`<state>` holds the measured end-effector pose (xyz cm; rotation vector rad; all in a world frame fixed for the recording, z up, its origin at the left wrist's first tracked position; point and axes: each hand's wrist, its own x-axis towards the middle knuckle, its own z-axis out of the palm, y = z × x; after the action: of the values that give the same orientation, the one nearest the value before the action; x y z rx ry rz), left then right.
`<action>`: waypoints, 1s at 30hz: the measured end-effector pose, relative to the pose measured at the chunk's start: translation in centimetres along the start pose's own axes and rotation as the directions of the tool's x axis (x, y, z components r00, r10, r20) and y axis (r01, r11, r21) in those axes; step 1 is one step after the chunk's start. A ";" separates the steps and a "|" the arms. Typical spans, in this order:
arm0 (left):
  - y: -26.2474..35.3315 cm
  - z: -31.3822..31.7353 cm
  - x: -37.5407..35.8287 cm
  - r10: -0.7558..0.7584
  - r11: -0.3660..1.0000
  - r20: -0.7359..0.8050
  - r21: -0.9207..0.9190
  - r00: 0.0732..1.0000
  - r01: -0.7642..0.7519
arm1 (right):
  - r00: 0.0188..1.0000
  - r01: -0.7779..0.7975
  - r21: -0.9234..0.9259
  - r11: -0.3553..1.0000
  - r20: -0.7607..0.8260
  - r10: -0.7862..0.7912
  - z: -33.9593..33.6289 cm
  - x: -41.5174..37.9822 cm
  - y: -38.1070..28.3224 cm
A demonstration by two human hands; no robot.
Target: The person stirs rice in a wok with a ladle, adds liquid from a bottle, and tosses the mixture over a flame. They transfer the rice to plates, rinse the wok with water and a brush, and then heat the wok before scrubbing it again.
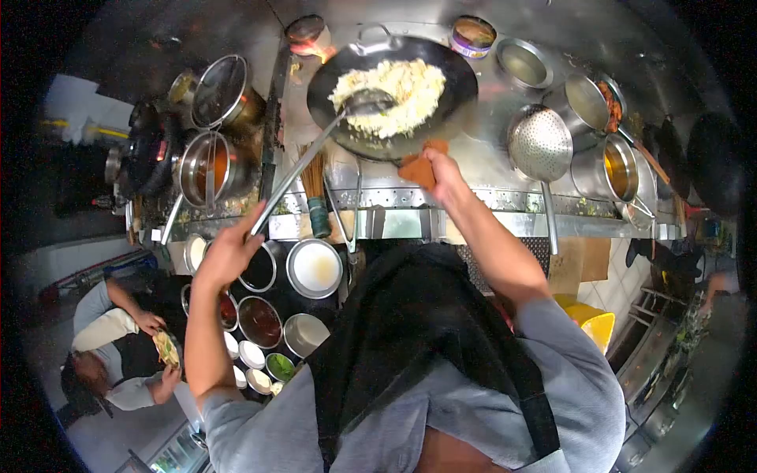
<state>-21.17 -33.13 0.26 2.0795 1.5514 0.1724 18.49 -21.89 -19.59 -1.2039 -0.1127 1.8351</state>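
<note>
A large black wok point(461, 94) sits over the burner with a heap of pale fried rice point(410, 87) in it. My left hand point(227, 256) is closed round the long handle of a metal ladle point(303, 162), whose bowl rests in the rice. With an orange-brown cloth point(416, 169) between, my right hand point(444, 175) grips the near rim of the wok; the part under the cloth is hidden. Below the wok, a bamboo brush point(314, 197) and metal tongs point(347, 209) lie at the stove's front edge.
On the right are a perforated strainer point(540, 142) and a pot of yellowish liquid point(619, 169). At left stands a pot of brown liquid point(206, 169). Several bowls, one white-filled point(314, 268), sit below my left arm. A co-worker point(118, 347) holds food at lower left.
</note>
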 end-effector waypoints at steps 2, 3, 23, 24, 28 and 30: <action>4.3 -3.8 -0.3 -0.268 0.943 0.218 -0.138 0.939 0.301 | 0.999 0.033 0.036 0.999 -0.022 -0.033 3.1 -7.4 -1.3; 6.5 -4.8 -0.8 -0.457 0.782 0.468 -0.193 0.757 0.592 | 0.999 0.025 0.030 0.999 -0.024 -0.024 3.3 -7.0 -1.2; 9.0 11.8 3.4 -0.330 0.937 0.026 0.130 0.944 0.324 | 0.988 0.081 -0.080 0.994 0.135 -0.070 -3.7 -7.2 3.5; 8.0 14.1 3.3 -0.287 0.949 -0.069 0.119 0.955 0.293 | 0.975 0.116 -0.147 0.982 0.207 -0.085 -7.2 -7.4 5.6; 10.8 13.7 -1.2 -0.188 0.982 -0.197 -0.057 0.962 0.180 | 0.961 0.227 -0.276 0.934 0.220 -0.169 -10.8 -8.3 5.8; 13.1 8.7 -3.6 -0.304 0.944 -0.020 -0.140 0.952 0.299 | 1.000 0.014 0.003 1.000 -0.007 -0.014 -3.1 -10.8 0.5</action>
<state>-7.68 -41.92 -0.05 1.7196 1.8074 0.2027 21.77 -31.14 -14.08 -1.2040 -0.1142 1.8183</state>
